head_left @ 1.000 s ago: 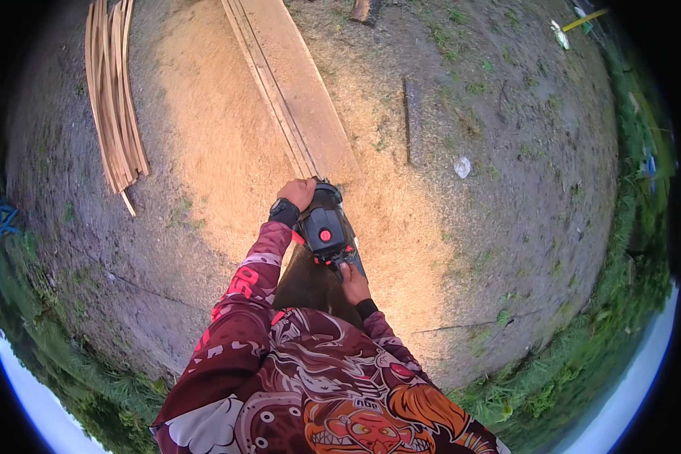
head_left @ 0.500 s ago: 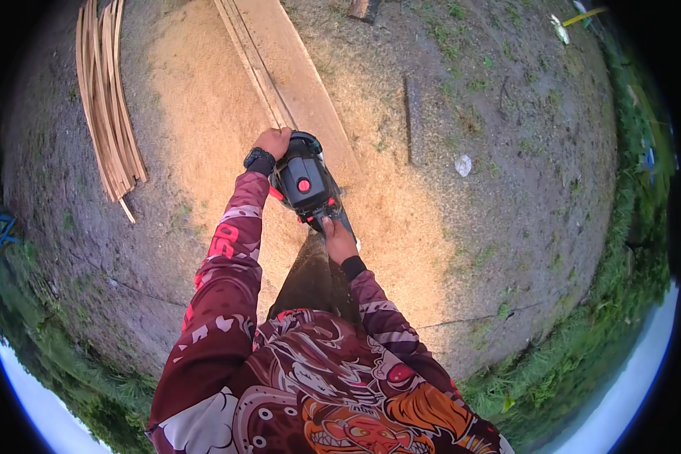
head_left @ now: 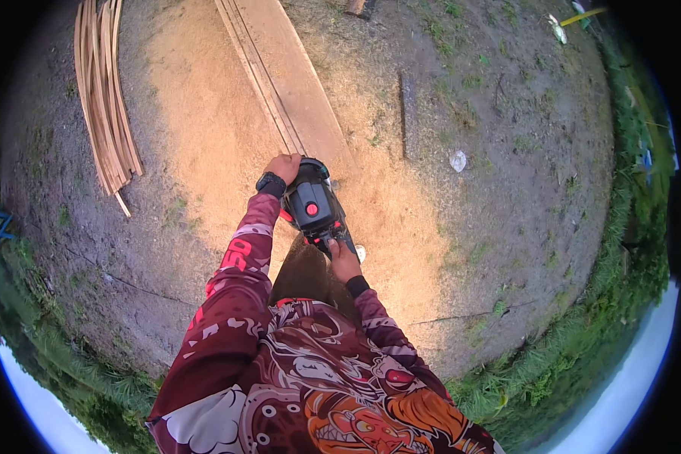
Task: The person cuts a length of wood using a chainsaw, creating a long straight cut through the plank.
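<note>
A black chainsaw [head_left: 308,198] with red details is held out in front of my legs, over the near end of a long wooden plank [head_left: 293,72]. My left hand [head_left: 284,166], with a dark watch on the wrist, is wrapped round the front handle. Behind it, my right hand [head_left: 344,259] grips the rear handle, its thumb on top. Long lengthwise cuts run along the plank's left side, with a narrow strip beside them. The saw's body hides its bar and chain, so where they meet the wood cannot be seen.
Sawdust [head_left: 197,98] covers the ground around the plank. A bundle of thin wood strips [head_left: 102,98] lies at the far left. To the right are a dark narrow board [head_left: 408,113] and a crumpled pale scrap [head_left: 458,160]. A dark wood block [head_left: 361,7] sits at the top.
Both hands and the chainsaw have moved back toward my body and slightly right. More of the plank's near end and its cuts now shows. Both hands keep their grip.
</note>
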Available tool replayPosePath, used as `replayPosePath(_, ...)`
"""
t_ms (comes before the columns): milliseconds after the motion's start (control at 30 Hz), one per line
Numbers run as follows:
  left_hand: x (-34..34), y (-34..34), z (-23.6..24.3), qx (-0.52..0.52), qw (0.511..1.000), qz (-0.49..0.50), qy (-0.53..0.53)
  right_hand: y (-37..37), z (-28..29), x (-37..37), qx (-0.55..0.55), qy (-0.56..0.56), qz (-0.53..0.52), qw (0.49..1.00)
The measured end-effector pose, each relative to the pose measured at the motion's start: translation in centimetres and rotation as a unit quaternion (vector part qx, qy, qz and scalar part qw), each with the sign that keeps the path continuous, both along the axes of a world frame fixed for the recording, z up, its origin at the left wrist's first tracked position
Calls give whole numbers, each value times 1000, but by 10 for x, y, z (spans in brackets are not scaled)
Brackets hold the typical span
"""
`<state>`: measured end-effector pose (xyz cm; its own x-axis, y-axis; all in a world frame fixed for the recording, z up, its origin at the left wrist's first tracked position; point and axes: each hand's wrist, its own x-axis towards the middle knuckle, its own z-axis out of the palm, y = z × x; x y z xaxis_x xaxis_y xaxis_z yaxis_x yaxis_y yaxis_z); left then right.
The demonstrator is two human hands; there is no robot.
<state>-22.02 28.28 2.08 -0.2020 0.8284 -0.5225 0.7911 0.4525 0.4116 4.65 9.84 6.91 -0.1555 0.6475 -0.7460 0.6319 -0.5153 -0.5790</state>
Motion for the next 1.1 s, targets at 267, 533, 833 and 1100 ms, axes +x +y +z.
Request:
replayPosePath(267, 19, -60, -14, 4, 998, -45, 34, -49, 14, 31, -2, 20, 8, 1000)
replayPosePath(533, 89, -112, -13, 28, 998, -55, 23, -112, -7, 87, 32, 25, -31, 999)
replayPosePath(833, 116, -164, -42, 54, 987, -132, 70, -155, -7, 128, -1, 11, -3, 1000)
replayPosePath(1100, 132, -181, -51, 32, 994, -99, 24, -169, -4, 142, -45, -13, 2, 999)
